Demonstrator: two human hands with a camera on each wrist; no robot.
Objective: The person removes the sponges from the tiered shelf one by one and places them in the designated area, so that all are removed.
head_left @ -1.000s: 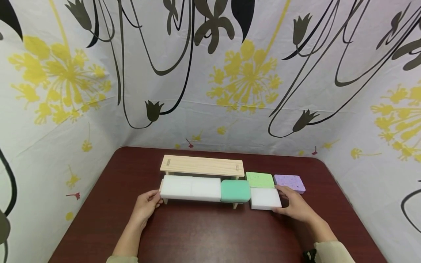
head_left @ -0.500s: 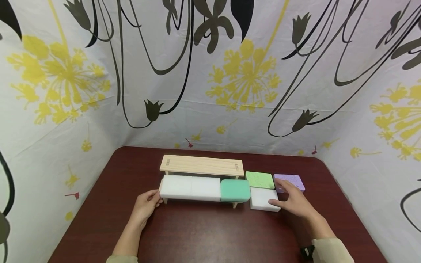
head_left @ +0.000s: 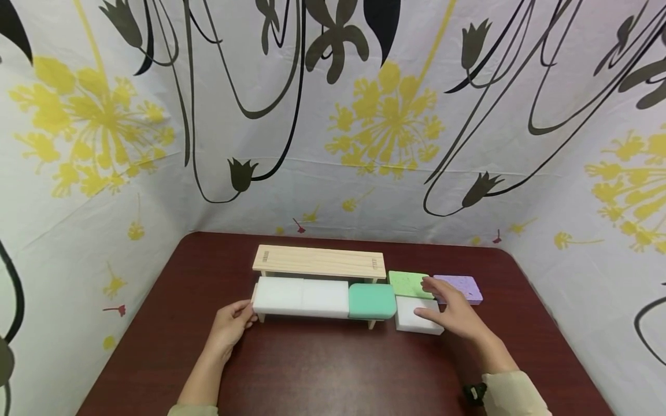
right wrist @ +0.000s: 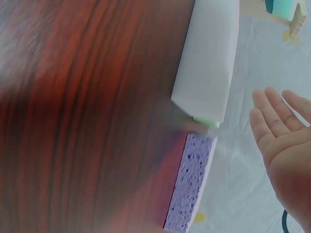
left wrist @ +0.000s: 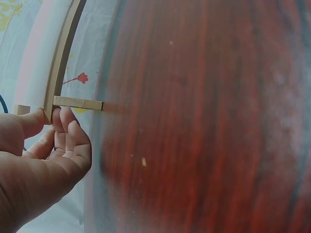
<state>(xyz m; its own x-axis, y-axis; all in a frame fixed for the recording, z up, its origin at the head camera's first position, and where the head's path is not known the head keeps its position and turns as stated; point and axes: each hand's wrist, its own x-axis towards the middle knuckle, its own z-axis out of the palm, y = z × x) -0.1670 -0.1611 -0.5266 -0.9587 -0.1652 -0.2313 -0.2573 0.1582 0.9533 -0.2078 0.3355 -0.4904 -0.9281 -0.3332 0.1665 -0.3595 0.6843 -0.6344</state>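
Note:
My left hand (head_left: 232, 330) pinches the left end of a low wooden rack (left wrist: 77, 102), thumb above and fingers below its board. On this front rack two white sponges (head_left: 302, 297) and a teal sponge (head_left: 372, 301) lie side by side. My right hand (head_left: 458, 312) hovers with fingers spread over a white sponge (head_left: 413, 322) on the table, right of the rack. In the right wrist view that hand (right wrist: 286, 141) holds nothing. Behind the loose white sponge lies a green sponge (head_left: 407, 283), partly covered by my fingertips. A purple sponge (head_left: 465, 287) lies to its right.
A second wooden rack (head_left: 319, 261), with bare top, stands just behind the front one. The dark red-brown table (head_left: 322, 370) reaches back to a patterned cloth (head_left: 312, 190) that hangs around its back and sides.
My right hand has let go of the loose white sponge, risen above it and moved slightly left. The left hand keeps its place on the front rack.

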